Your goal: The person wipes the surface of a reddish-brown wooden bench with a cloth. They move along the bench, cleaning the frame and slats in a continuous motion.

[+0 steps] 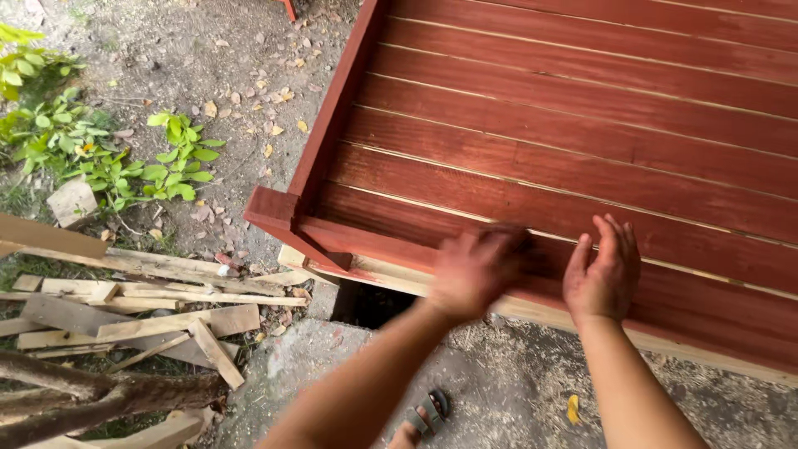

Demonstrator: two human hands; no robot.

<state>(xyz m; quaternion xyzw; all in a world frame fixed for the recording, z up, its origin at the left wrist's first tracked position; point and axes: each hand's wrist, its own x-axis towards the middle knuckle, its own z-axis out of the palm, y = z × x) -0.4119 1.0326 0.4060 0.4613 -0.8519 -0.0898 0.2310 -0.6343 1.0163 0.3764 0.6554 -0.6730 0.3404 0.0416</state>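
Resting flat on the red-stained wooden panel [582,133], the right hand [602,270] lies open, fingers together and pointing away from the body, palm against the near boards just above the panel's lower rail. The left hand [475,268] sits just beside it on the same rail; it is blurred by motion, so whether it is open or closed cannot be told. The panel consists of horizontal slats with pale gaps between them, framed by a raised red edge, and it fills the upper right of the view, its near corner [274,212] jutting to the left. A pale unpainted board [391,278] lies beneath the near edge. Below, a sandalled foot [426,416] stands on sawdust-strewn ground. Scrap timber offcuts [141,312] are piled to the left, near green leafy plants [125,158].
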